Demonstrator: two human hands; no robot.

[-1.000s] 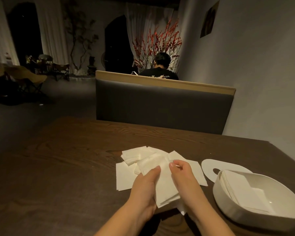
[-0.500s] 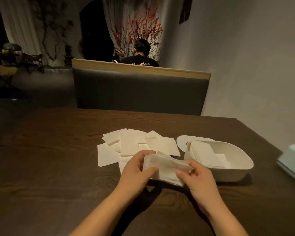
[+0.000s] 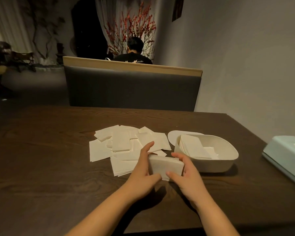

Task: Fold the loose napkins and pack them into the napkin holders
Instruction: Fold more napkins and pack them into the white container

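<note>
A dark wooden table [image 3: 58, 159] is seen before a padded bench back [image 3: 133, 89]. A folded napkin stack [image 3: 165, 166] is gripped between the left hand [image 3: 143, 174] and right hand [image 3: 186, 176], fingers curled around its ends, just left of the white holder [image 3: 228, 160].
</note>
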